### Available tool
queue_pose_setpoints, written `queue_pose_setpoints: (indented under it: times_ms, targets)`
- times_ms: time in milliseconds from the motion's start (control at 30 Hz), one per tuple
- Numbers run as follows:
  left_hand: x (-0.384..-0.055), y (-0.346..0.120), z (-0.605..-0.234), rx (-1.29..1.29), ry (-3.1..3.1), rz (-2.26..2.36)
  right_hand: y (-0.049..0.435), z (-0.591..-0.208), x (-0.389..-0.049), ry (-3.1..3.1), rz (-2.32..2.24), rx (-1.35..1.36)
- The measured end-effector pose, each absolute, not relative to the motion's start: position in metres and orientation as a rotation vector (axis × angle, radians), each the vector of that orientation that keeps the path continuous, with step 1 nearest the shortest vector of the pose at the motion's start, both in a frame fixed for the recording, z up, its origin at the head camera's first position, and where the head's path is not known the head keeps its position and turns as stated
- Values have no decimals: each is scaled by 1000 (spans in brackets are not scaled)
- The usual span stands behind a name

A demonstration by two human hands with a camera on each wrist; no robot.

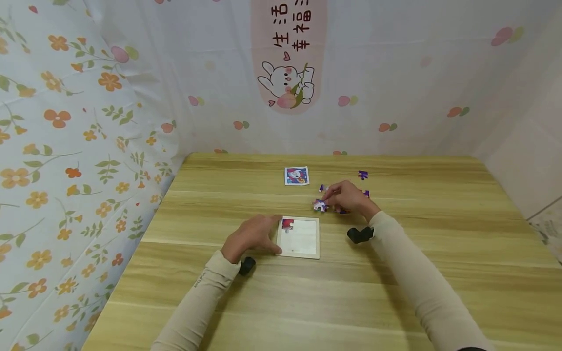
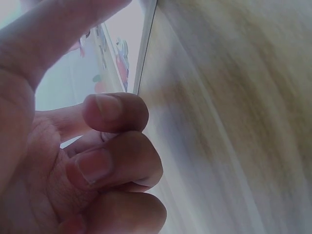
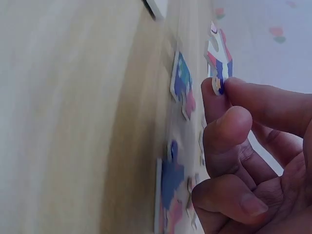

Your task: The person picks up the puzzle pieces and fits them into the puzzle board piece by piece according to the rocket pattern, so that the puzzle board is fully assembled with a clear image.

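Observation:
My left hand (image 1: 252,236) holds a shallow white puzzle tray (image 1: 317,239) at its left side, thumb at the near corner and a finger at the far one. One red jigsaw piece (image 1: 287,224) sits in the tray's upper left corner. Beyond the tray, my right hand (image 1: 349,195) pinches a white, red and blue jigsaw piece (image 3: 220,53) between thumb and index finger. In the right wrist view, the piece is tilted up above the table. Loose pieces (image 3: 183,83) lie on the wood beneath and beside the right hand, some partly hidden by it.
A small square picture card (image 1: 296,176) lies on the table behind the tray. Another purple piece (image 1: 362,174) lies farther back on the right. The wooden table (image 1: 395,302) ends at a patterned cloth (image 1: 373,97) at the back and left.

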State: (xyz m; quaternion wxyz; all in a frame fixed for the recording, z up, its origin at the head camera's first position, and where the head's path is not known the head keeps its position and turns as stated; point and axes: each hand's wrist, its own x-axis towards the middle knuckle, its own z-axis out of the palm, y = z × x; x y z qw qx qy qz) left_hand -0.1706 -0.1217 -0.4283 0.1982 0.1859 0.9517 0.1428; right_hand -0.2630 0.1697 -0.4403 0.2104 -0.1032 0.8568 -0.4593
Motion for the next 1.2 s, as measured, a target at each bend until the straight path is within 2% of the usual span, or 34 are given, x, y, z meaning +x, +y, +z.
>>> queue_pose_setpoints:
  times_ms: [833,1200]
  targets:
    - [-170,-124,-429,487,2641,458,122,-447,-238,2419,-1137,-535]
    - [-173,-124,-432,495,2642,445,110,-443,-230,2453,-1071,-553]
